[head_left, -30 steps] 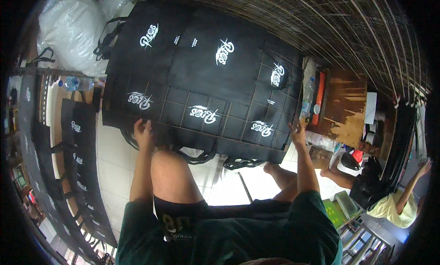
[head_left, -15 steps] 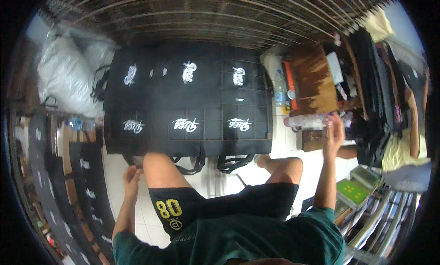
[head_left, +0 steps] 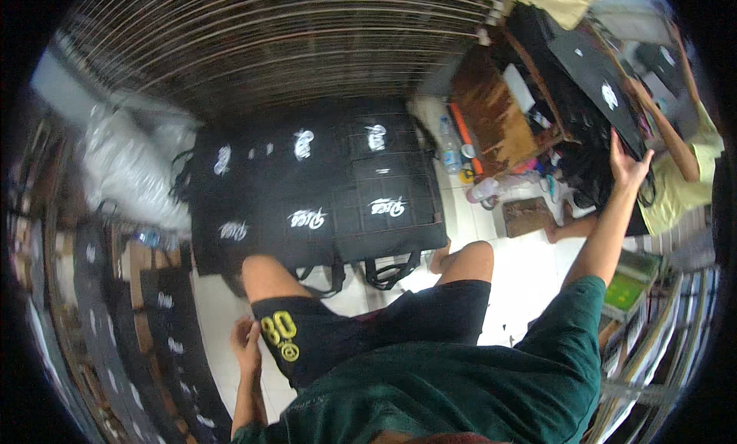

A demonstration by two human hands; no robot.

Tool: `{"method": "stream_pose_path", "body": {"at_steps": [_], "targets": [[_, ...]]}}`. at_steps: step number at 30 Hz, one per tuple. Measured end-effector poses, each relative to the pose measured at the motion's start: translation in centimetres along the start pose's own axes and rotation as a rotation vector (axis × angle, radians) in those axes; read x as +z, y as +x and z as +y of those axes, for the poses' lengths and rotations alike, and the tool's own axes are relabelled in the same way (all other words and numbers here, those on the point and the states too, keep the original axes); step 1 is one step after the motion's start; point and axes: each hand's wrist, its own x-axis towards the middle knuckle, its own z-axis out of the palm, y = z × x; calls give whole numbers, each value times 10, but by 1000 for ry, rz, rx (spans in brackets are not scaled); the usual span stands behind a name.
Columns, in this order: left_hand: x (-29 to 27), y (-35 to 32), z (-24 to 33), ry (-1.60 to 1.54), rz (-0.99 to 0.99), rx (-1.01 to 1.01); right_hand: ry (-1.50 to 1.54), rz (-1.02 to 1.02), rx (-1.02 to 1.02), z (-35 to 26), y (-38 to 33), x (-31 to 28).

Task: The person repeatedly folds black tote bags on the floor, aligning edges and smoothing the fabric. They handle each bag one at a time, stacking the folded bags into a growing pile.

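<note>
My right hand (head_left: 631, 169) is stretched out to the far right, its fingers around the lower end of a flat black bag (head_left: 595, 79) with white lettering. A co-worker in a yellow top has an arm (head_left: 664, 125) against that same bag. Down beside my left thigh, my left hand (head_left: 246, 342) hangs with loosely bent fingers apart and nothing in it. In front of my knees lie flat black bags (head_left: 330, 179), side by side, with white lettering and black handles (head_left: 393, 273) hanging off the near edge.
A wooden cabinet (head_left: 491, 121) stands at the right, with a plastic bottle (head_left: 449, 148) beside it. A brown block (head_left: 527, 217) sits on the tiled floor. Clear plastic sacks (head_left: 130, 167) rest at the left, above stacked black pieces (head_left: 173, 321). A wire rack (head_left: 292, 37) spans the back.
My right hand has moved from near the bottle farther right and up onto the co-worker's black bag. The view has turned right. My left hand stays low beside my thigh.
</note>
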Motion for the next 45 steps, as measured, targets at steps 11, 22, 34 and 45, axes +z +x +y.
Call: {"method": "stream_pose_path", "body": {"at_steps": [11,22,34,45], "targets": [[142,-14,66,-153,-426,318,-339,-137,60,-74,4,-15],[229,-10,202,-1087,-1389,-566,-264,-440,289,26,-340,59],[162,-31,200,-613,-1179,-358,-441,147,457,47,-362,27],[223,47,190,-486,-1076,-359,-556,123,741,114,-266,25]]}}
